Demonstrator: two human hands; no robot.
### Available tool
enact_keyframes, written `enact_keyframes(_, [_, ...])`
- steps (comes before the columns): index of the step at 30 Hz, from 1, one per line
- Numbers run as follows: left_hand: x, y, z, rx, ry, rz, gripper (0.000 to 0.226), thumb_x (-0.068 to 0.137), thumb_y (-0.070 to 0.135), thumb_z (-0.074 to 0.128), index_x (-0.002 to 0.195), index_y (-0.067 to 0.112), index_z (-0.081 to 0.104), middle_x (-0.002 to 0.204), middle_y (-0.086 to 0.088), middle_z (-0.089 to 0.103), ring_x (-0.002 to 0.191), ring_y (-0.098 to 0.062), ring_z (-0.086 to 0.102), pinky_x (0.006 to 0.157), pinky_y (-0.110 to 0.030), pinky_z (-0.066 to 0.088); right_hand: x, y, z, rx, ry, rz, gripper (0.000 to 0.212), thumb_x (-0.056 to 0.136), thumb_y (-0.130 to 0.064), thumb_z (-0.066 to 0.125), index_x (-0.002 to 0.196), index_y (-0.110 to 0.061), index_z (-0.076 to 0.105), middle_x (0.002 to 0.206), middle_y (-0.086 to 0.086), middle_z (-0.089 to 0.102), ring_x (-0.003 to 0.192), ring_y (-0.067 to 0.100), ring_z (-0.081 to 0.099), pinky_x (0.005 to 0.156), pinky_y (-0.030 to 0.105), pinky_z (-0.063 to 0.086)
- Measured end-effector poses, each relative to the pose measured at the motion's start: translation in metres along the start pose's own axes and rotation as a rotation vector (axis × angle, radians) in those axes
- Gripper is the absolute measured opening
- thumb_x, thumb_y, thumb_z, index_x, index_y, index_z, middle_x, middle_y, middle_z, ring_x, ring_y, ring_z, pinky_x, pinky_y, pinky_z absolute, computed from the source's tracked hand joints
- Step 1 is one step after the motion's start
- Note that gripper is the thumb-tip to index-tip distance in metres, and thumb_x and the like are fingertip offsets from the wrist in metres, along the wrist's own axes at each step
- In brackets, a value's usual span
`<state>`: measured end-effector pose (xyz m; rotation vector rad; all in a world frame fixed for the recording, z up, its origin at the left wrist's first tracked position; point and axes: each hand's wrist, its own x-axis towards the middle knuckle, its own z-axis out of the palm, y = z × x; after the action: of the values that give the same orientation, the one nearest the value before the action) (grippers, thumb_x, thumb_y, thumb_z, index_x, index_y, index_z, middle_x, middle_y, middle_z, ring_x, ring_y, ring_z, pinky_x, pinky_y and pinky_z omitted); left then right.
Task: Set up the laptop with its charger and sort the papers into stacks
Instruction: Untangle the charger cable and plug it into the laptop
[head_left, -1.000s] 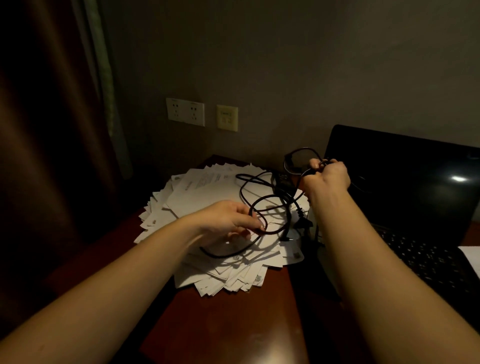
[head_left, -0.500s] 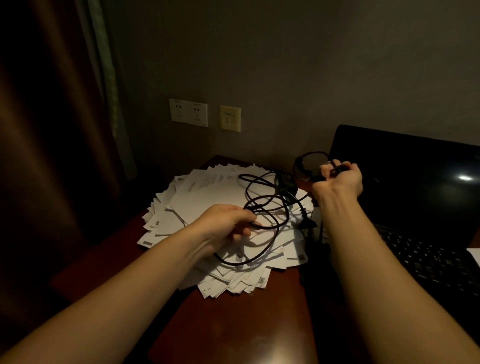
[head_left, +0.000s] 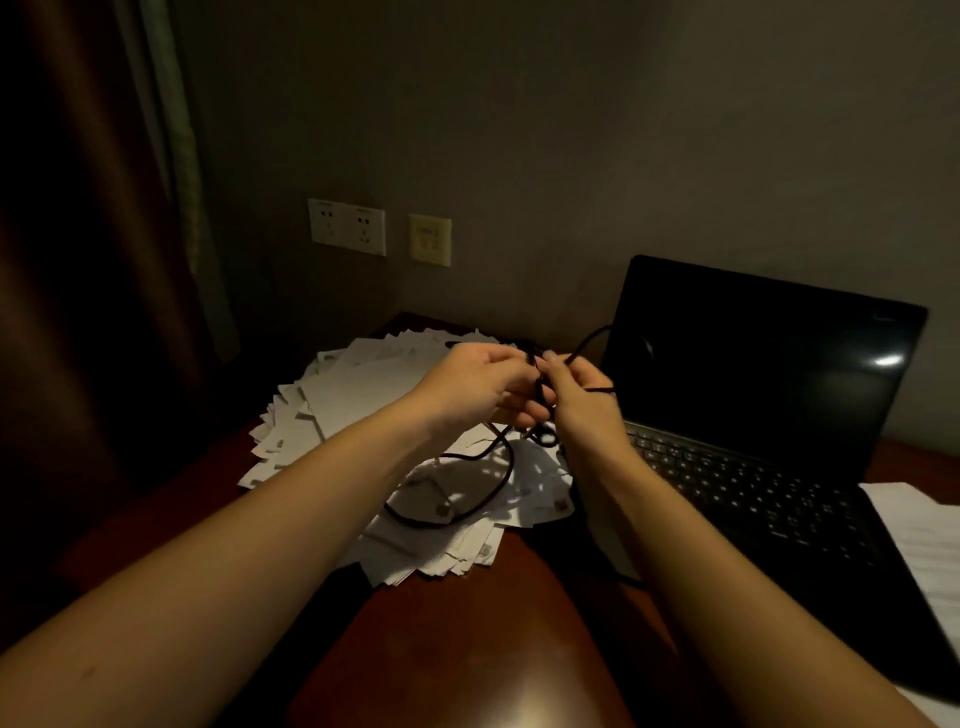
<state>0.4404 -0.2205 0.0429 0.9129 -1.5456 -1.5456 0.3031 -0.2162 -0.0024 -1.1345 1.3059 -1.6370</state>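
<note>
Desk (head_left: 457, 654) of dark red wood is seen running from the near edge to the far wall. An open laptop (head_left: 753, 374), its screen dark, is set on the right, and a loose, fanned pile of papers (head_left: 358, 400) is spread on the left, unsorted. A black charger cable (head_left: 506, 467) is draped in a slack loop over the near part of the pile and is carried up from there to the hands. Another strand is arched toward the laptop's left edge. The left hand (head_left: 467, 387) and the right hand (head_left: 579, 402) are held close together above the papers, and the cable is pinched in the curled fingers of each, apparently at a tangle. The plug and adapter cannot be made out. Wall sockets (head_left: 347, 226) are mounted far left.

If the hands are pulled apart hard, the tangle could be tightened rather than freed. If the cable is lifted quickly, sheets could be dragged by the loop toward the near edge and scattered, and sorting would be made harder.
</note>
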Motion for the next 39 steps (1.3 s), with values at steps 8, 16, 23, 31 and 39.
enact_keyframes(8, [0.018, -0.007, 0.001, 0.615, 0.158, 0.284, 0.034, 0.088, 0.019, 0.073, 0.12, 0.025, 0.063, 0.107, 0.0, 0.064, 0.092, -0.011, 0.064, 0.072, -0.023, 0.055, -0.009, -0.017, -0.01, 0.056, -0.185, 0.175, 0.042, 0.101, -0.042, 0.044, 0.109, -0.014, 0.074, 0.102, 0.014, 0.074, 0.088, 0.026, 0.07, 0.079, 0.04, 0.054])
enact_keyframes(16, [0.031, -0.019, 0.007, 0.666, 0.149, 0.182, 0.058, 0.081, 0.029, 0.074, 0.132, 0.022, 0.047, 0.125, 0.0, 0.053, 0.112, -0.016, 0.055, 0.095, -0.034, 0.05, -0.01, -0.022, -0.016, -0.064, -0.181, 0.186, 0.021, 0.092, -0.02, 0.064, 0.105, -0.004, 0.068, 0.096, 0.013, 0.073, 0.088, 0.026, 0.07, 0.081, 0.042, 0.055])
enact_keyframes(23, [0.028, -0.041, 0.002, 0.434, -0.121, -0.038, 0.027, 0.1, 0.048, 0.052, 0.113, 0.029, 0.067, 0.104, 0.005, 0.075, 0.098, -0.013, 0.068, 0.091, -0.039, 0.048, -0.011, -0.031, -0.019, -0.121, -0.14, 0.144, 0.022, 0.097, -0.014, 0.051, 0.11, -0.004, 0.065, 0.106, 0.023, 0.067, 0.091, 0.031, 0.07, 0.072, 0.039, 0.062])
enact_keyframes(31, [0.019, -0.033, 0.004, 0.697, 0.017, 0.135, 0.028, 0.105, 0.035, 0.048, 0.097, 0.019, 0.07, 0.067, 0.007, 0.054, 0.062, -0.011, 0.048, 0.056, -0.029, 0.032, -0.003, -0.029, -0.031, -0.221, -0.033, 0.075, 0.021, 0.091, -0.025, 0.059, 0.095, -0.008, 0.07, 0.088, 0.016, 0.071, 0.076, 0.022, 0.068, 0.068, 0.038, 0.051])
enact_keyframes(39, [0.012, -0.026, -0.005, 0.584, 0.189, 0.125, 0.031, 0.103, 0.027, 0.046, 0.085, 0.007, 0.06, 0.067, -0.002, 0.045, 0.06, -0.017, 0.04, 0.058, -0.034, 0.027, -0.003, -0.031, -0.038, -0.243, 0.193, -0.132, 0.007, 0.081, -0.016, 0.075, 0.085, -0.021, 0.071, 0.084, 0.002, 0.072, 0.082, 0.014, 0.07, 0.076, 0.034, 0.06])
